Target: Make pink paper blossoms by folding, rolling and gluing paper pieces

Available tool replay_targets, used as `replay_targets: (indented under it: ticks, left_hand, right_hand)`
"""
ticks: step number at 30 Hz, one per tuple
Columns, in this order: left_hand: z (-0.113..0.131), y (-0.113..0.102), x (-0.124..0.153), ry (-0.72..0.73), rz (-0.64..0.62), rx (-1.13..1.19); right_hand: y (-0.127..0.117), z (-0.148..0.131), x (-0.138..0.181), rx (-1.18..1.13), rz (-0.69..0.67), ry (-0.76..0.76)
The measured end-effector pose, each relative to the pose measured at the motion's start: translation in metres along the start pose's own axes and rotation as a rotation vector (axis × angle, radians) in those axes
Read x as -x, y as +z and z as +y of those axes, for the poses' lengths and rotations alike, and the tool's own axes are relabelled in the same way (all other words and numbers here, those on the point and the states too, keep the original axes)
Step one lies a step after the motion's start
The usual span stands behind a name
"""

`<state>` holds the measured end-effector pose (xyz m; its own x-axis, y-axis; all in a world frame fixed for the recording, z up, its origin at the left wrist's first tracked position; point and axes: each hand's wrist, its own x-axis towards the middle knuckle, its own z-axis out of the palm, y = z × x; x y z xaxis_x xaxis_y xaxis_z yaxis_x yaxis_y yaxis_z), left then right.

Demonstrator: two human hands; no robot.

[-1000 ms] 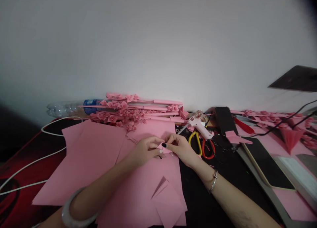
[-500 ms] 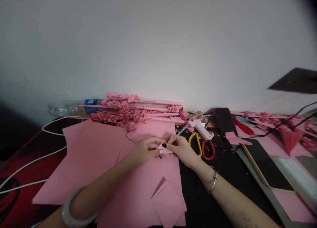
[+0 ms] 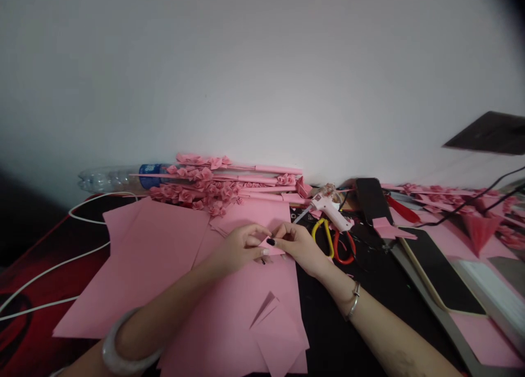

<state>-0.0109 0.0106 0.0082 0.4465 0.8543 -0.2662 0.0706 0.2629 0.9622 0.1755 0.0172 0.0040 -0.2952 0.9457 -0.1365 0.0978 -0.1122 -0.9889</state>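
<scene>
A small folded piece of pink paper (image 3: 274, 248) is pinched between both hands, above large pink sheets. My left hand (image 3: 241, 247) grips its left side, thumb on top and fingers behind. My right hand (image 3: 298, 247) presses the right side, with a dark-nailed thumb on the upper face. The fingers partly hide the paper's far edge. Below the hands, small pink paper squares (image 3: 281, 336) lie overlapping on the large pink sheet (image 3: 213, 322).
Pink paper flowers (image 3: 217, 194) lie along the wall, near a clear plastic bottle (image 3: 110, 178). A white glue gun (image 3: 330, 210), yellow-and-red-handled pliers (image 3: 344, 248) and a dark phone (image 3: 373, 199) lie to the right. Another phone (image 3: 441, 270) is nearer. A white cable (image 3: 53, 265) crosses the left.
Both hands keep their pinch on the folded paper, which has shifted very slightly left. Everything else stays in place.
</scene>
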Motion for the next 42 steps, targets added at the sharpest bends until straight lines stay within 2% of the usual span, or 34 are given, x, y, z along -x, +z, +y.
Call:
replay_targets:
  ticks: [5,9,14,27,34,37,42]
  left_hand:
    - [0.004,0.002,0.002,0.014,0.005,0.043]
    - [0.008,0.002,0.003,0.008,0.013,0.055]
    - [0.008,0.001,0.003,0.001,-0.003,0.075]
    - [0.003,-0.006,0.001,0.027,-0.046,0.059]
    - [0.001,-0.009,-0.002,0.018,-0.025,0.092]
    - [-0.001,-0.011,-0.004,0.006,-0.059,0.051]
    - [0.001,-0.012,-0.002,-0.006,-0.053,0.031]
  right_hand:
    - [0.001,-0.003,0.0,-0.033,-0.029,0.014]
    - [-0.001,-0.002,-0.001,0.037,-0.095,0.012]
    - [-0.002,-0.002,0.0,0.071,-0.116,0.002]
    - [0.001,-0.004,0.003,0.126,-0.088,0.004]
    - [-0.002,0.001,0.001,0.036,-0.107,-0.008]
    - [-0.004,0.003,0.0,-0.022,-0.121,-0.002]
    - [-0.005,0.002,-0.001,-0.003,-0.137,0.006]
